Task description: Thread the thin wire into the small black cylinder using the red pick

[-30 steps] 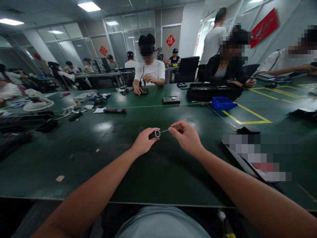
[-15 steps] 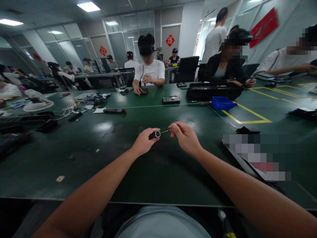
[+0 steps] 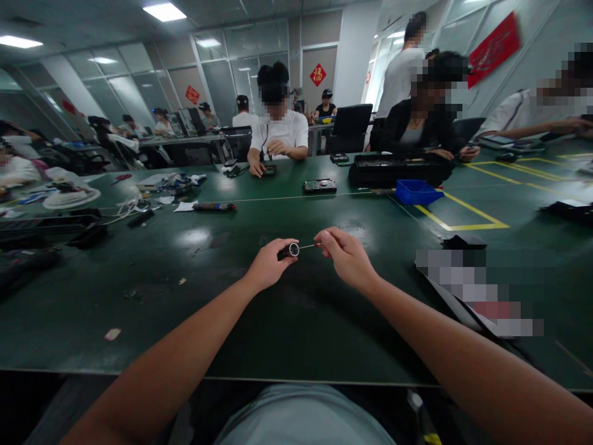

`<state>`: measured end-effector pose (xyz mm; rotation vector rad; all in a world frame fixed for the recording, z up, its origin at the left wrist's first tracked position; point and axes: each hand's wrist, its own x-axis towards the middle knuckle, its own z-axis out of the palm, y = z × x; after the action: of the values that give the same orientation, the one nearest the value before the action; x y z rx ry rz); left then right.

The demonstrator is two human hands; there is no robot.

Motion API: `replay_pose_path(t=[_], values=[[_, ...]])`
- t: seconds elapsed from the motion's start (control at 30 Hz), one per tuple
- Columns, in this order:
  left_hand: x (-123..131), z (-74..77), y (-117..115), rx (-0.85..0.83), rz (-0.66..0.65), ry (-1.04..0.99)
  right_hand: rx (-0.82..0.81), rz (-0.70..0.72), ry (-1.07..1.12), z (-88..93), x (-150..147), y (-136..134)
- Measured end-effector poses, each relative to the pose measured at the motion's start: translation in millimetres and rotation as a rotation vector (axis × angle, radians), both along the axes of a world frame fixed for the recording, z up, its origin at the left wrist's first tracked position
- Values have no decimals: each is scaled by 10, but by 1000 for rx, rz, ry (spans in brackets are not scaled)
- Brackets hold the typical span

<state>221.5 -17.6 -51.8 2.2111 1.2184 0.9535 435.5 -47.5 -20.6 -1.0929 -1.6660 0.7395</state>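
Observation:
My left hand (image 3: 269, 266) is closed around a small dark cylinder (image 3: 293, 250) whose pale, ring-shaped end faces me. Thumb and fingers pinch it from both sides. Just to the right, my right hand (image 3: 341, 250) pinches the red handle of a thin screwdriver (image 3: 306, 247). Its metal shaft points left, and its tip is at the cylinder's ringed end; whether it sits inside cannot be made out. Both hands are above the dark green table (image 3: 278, 327).
Beyond my hands lie a circuit-board device (image 3: 319, 186), a long black housing (image 3: 398, 171) and a blue bin (image 3: 418, 193). Leftward are a dark rod-like part (image 3: 214, 207) and a white fan grille (image 3: 71, 196). A person (image 3: 278, 133) works opposite; papers (image 3: 477, 296) lie right.
Almost nothing differs. Both hands keep their grips, with the cylinder and screwdriver nearly in the same place; the whole view has shifted very slightly.

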Motion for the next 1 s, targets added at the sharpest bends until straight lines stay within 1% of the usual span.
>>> replay_pose_path(t=[0.1,0.2,0.33,0.43,0.57,0.67,0.73,0.77,0.8,0.9,1.0], values=[[4,5,-1,4,-2,5,18,-41,23,-32,-5,13],[10,18,-4,8,3,8,14,-83,121,-47,-6,37],[21,29,-6,26,0,9,-4,-55,197,-28,3,67],[25,32,-10,48,-4,17,-27,-59,268,-45,9,100],[18,39,-13,75,-45,43,-118,-74,406,-102,15,161],[7,47,-6,74,-90,70,-254,-64,489,-109,22,189],[3,52,-1,63,-90,85,-337,-43,547,-96,24,194],[3,54,1,55,-81,89,-347,-43,552,-90,24,195],[2,57,2,47,-72,91,-328,-60,538,-85,23,194],[3,66,-2,36,-49,85,-183,-136,443,-84,21,197],[5,78,-15,35,-31,86,-105,-147,376,-99,24,199]])
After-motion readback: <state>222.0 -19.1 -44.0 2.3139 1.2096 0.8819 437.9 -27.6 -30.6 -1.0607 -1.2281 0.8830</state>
